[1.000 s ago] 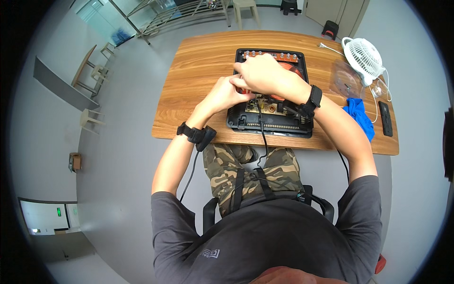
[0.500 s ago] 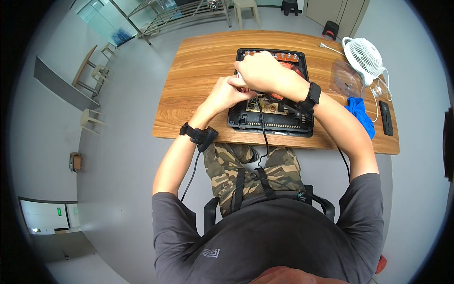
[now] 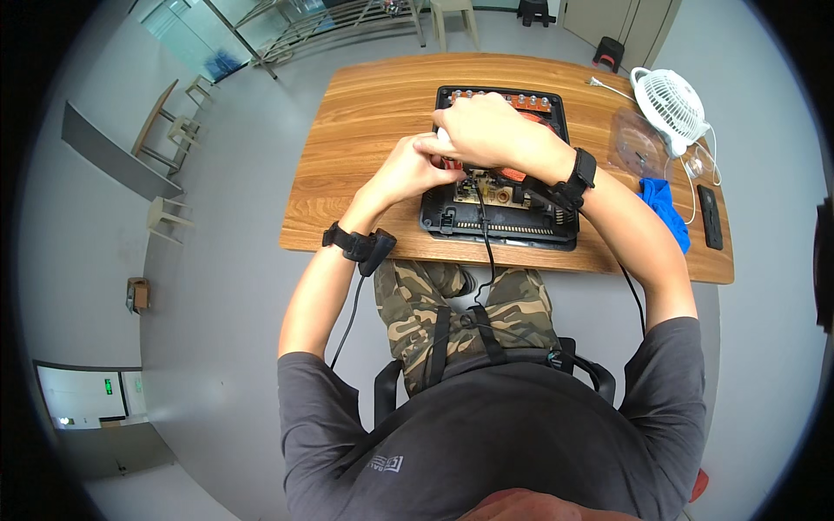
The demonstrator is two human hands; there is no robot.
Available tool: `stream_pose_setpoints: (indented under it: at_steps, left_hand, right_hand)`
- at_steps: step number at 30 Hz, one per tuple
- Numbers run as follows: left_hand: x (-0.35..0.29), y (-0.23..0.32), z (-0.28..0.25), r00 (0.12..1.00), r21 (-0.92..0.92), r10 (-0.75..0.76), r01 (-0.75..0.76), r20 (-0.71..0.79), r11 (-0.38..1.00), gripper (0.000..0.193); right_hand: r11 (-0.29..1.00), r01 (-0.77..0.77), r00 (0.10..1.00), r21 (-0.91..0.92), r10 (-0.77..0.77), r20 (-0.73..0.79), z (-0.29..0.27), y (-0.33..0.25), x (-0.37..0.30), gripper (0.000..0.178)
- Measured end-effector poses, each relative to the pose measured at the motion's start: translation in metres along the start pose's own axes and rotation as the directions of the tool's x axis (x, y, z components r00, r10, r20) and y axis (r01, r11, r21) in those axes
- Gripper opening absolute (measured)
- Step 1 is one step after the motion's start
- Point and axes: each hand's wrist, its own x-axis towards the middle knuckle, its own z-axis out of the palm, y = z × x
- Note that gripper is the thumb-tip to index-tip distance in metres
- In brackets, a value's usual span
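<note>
An opened induction cooker base point(image 3: 439, 201), a black shallow casing, lies near the table's front edge. Inside show a tan circuit board point(image 3: 493, 196), a copper-red coil point(image 3: 512, 174) and an orange strip with several round knobs along the far side. My right hand point(image 3: 486, 130) is closed over the top of a small upright white-and-red tool point(image 3: 444, 136), perhaps a screwdriver; most of it is hidden. Lower down, my left hand point(image 3: 417, 168) pinches around the same tool, above the board's left side. A black cord point(image 3: 488, 239) runs from the casing over the table edge.
At the table's point(image 3: 365, 104) right lie a white fan point(image 3: 669, 102), a clear plastic tray point(image 3: 637, 148) holding small parts, a blue cloth point(image 3: 664, 211) and a long black strip point(image 3: 710, 217). Cables hang from my wristbands. Stools and a metal rack point(image 3: 339, 30) stand beyond.
Both hands keep their place on the tool. My right wrist has shifted slightly right, and my left wrist slightly left.
</note>
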Motion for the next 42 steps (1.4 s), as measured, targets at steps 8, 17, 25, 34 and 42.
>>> stream_pose_setpoints:
  at_steps: [8,17,25,34,42]
  left_hand:
    - [0.0,0.012,-0.003,0.989,0.015,0.137,-0.137,-0.049,0.991,0.036]
    - [0.001,0.012,0.003,0.993,-0.041,0.099,-0.102,-0.065,0.994,0.041]
    - [-0.002,-0.001,-0.005,0.987,-0.069,0.154,-0.157,-0.046,0.985,0.04]
    - [-0.002,0.008,0.004,0.992,0.02,0.05,-0.048,-0.112,0.999,0.041]
    - [-0.002,0.007,-0.002,0.991,-0.008,0.135,-0.135,-0.005,0.991,0.043]
  right_hand:
    - [0.988,0.07,0.998,0.134,-0.07,-0.003,0.003,0.008,-0.004,0.032]
    - [1.0,-0.009,0.999,-0.001,0.009,0.044,0.0,0.004,0.003,0.034]
    - [0.98,0.123,0.992,0.155,-0.117,-0.046,0.001,0.009,-0.008,0.037]
    - [0.999,0.011,1.0,0.032,-0.01,-0.023,0.008,0.004,0.003,0.046]
    - [0.974,0.189,0.965,0.126,-0.16,-0.207,0.016,0.013,-0.01,0.048]
